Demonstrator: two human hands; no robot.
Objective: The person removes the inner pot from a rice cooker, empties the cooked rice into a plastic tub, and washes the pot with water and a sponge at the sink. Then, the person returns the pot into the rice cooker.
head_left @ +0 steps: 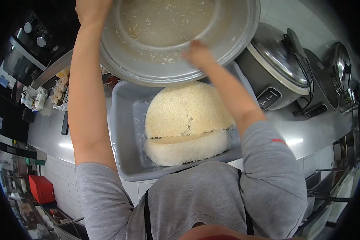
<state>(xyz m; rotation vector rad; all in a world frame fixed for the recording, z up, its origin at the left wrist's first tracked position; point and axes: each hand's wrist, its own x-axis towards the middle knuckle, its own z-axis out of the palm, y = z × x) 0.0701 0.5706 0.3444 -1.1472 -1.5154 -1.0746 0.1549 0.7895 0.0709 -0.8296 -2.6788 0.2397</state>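
A large round metal pot (164, 24) is tilted over a grey plastic tub (126, 120), its inside facing me with rice grains stuck to it. My left hand (93, 10) is at the pot's upper left rim, its fingers mostly cut off by the frame's top edge. Blurred by motion, my right hand (198, 54) is inside the pot near its lower rim; what its fingers do is unclear. Below the pot, a big dome of cooked rice (184, 108) lies in the tub, cracked, with a whiter slab split along its near side.
A rice cooker (276, 60) with a shiny lid stands right of the tub, a second cooker (324, 92) beyond it with black cables. Metal counter (52, 124) runs left, with a white basket (62, 100) on it. A red box (42, 189) is at lower left.
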